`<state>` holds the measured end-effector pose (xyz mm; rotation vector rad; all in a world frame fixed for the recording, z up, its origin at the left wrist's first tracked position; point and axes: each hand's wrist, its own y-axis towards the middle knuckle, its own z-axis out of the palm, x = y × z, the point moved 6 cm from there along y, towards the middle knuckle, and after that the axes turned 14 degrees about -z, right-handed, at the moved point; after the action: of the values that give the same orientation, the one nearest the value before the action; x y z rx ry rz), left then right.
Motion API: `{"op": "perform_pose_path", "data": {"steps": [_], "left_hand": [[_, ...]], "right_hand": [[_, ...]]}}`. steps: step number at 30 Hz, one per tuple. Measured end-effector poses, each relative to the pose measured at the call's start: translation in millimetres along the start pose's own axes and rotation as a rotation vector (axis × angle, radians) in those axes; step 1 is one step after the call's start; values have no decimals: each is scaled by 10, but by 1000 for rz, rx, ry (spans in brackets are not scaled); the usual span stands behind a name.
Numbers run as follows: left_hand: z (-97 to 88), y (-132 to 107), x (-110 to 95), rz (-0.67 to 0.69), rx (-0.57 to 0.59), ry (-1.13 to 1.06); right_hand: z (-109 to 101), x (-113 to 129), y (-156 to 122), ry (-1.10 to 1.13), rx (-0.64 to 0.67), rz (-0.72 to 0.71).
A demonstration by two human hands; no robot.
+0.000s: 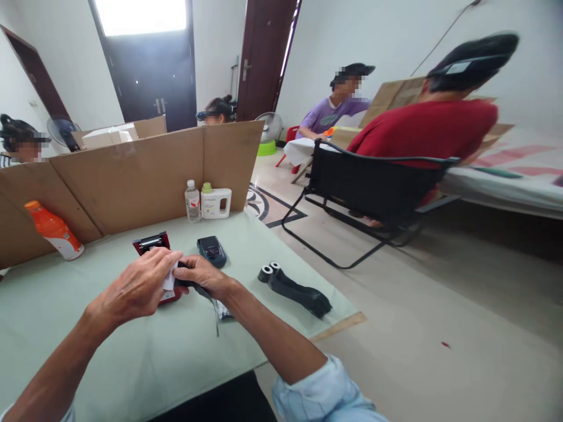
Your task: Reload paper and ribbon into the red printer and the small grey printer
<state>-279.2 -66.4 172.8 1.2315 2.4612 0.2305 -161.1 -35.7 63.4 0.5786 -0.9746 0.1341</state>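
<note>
My left hand (141, 280) is closed over a small white paper-like piece (170, 278), most of which its fingers hide. Beside it, touching, my right hand (206, 274) pinches a black ribbon (180, 281); a loose strip of ribbon hangs below that wrist. Both hands are above a red device (169, 296), whose raised red and black lid (152, 241) shows behind them. Just beyond my right hand lies a dark blue-grey handheld device (212, 251). To the right are rolls of black ribbon (265, 273) with white cores, their black length (299, 293) stretched along the table.
A cardboard screen (145, 170) stands along the far edge of the green table (132, 357). Against it are an orange bottle (55, 230), a clear bottle (192, 202) and a white jug (216, 203). A black chair (365, 187) with a seated person is at right; other people sit farther off.
</note>
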Motion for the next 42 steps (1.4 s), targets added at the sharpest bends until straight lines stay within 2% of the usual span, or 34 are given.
{"op": "perform_pose_path", "data": {"steps": [2, 8, 13, 16, 21, 24, 28, 32, 42], "left_hand": [[6, -14, 10, -21, -5, -24], [94, -97, 227, -217, -58, -282], [13, -75, 181, -218, -10, -279], [12, -85, 175, -226, 19, -350], [116, -176, 289, -270, 10, -536], [111, -186, 282, -245, -16, -420], [62, -130, 113, -112, 39, -171], [37, -91, -23, 6, 39, 2], [250, -64, -3, -1, 140, 271]], "right_hand": [[1, -48, -8, 27, -17, 29], [53, -296, -53, 159, -65, 60], [124, -325, -24, 172, 35, 71], [165, -322, -16, 156, 100, 85], [144, -365, -26, 179, 22, 68], [131, -376, -31, 181, 3, 65], [107, -315, -6, 105, 61, 77], [40, -253, 36, 11, 67, 74], [-23, -356, 26, -42, -24, 110]]}}
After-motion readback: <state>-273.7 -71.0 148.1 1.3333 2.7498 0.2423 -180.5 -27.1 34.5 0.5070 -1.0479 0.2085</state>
